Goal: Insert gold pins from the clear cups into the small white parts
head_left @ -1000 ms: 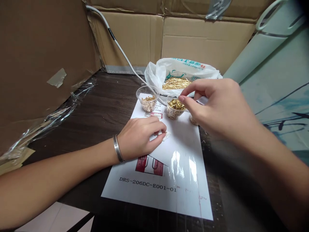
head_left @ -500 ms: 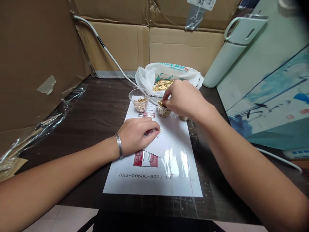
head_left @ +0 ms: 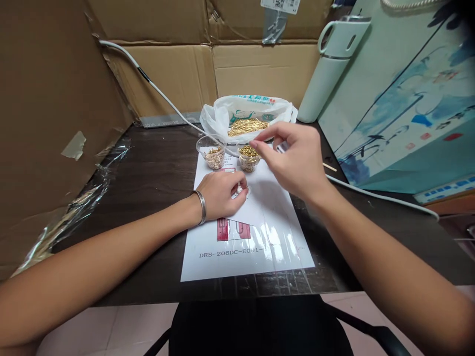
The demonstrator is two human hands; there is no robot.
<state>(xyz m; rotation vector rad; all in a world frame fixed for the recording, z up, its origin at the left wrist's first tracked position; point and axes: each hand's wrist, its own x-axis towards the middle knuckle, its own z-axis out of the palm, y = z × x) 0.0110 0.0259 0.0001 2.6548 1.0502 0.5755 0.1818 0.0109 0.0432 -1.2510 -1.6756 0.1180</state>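
Note:
My left hand (head_left: 221,192) rests on a white laminated sheet (head_left: 260,242), its fingers closed on a small white part (head_left: 243,190). My right hand (head_left: 295,160) hovers just above a small clear cup of brass pins (head_left: 248,157), thumb and forefinger pinched together; what they hold is too small to make out. A second clear cup of gold pins (head_left: 212,152) stands to the left of the first. Behind both cups lies a white plastic bag (head_left: 226,114) holding a heap of long gold pins (head_left: 247,126).
Cardboard walls (head_left: 55,89) close off the left and back of the dark wooden table (head_left: 156,168). A pale green flask (head_left: 326,69) and a painted panel (head_left: 401,99) stand at the right. A white cable (head_left: 156,89) runs across to the cups, and crumpled clear film (head_left: 74,202) lies at the left.
My right hand has lifted out of the brass pin cup with its fingertips pinched. The left hand has stayed on the small white part. The camera view has shifted.

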